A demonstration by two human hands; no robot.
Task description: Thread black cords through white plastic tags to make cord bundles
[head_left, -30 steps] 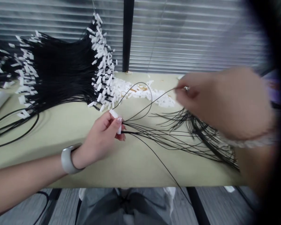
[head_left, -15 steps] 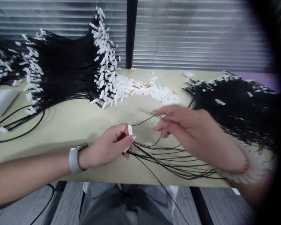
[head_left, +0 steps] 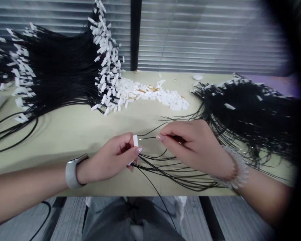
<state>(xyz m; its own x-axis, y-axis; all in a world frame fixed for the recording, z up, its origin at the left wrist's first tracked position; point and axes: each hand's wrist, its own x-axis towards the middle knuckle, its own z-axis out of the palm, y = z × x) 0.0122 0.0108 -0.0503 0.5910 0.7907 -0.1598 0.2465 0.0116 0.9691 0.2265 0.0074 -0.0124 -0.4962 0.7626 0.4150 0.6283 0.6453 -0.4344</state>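
My left hand (head_left: 112, 154) is closed around a white plastic connector (head_left: 135, 141), thumb and fingers pinching it. From the connector's right side several thin black wires (head_left: 170, 171) trail away to the right, passing below my other hand. Between thumb and forefinger, my right hand (head_left: 190, 147) pinches a single black wire (head_left: 149, 137). That wire's small metallic tip points at the connector, a short gap from it. One more wire, attached near the connector's top, runs just above it. My right hand's other fingers are curled and partly hidden.
A large bundle of black cables with white ends (head_left: 62, 67) lies at the back left. White connectors (head_left: 174, 99) are heaped at the back middle. A pile of black wires (head_left: 243, 113) lies at the right, on the pale table (head_left: 72, 129); window blinds (head_left: 203, 36) stand behind.
My right hand has come down and left toward the connector, fingers now pinched on a wire whose tip faces it. The left hand keeps its grip; the whole view has shifted slightly.
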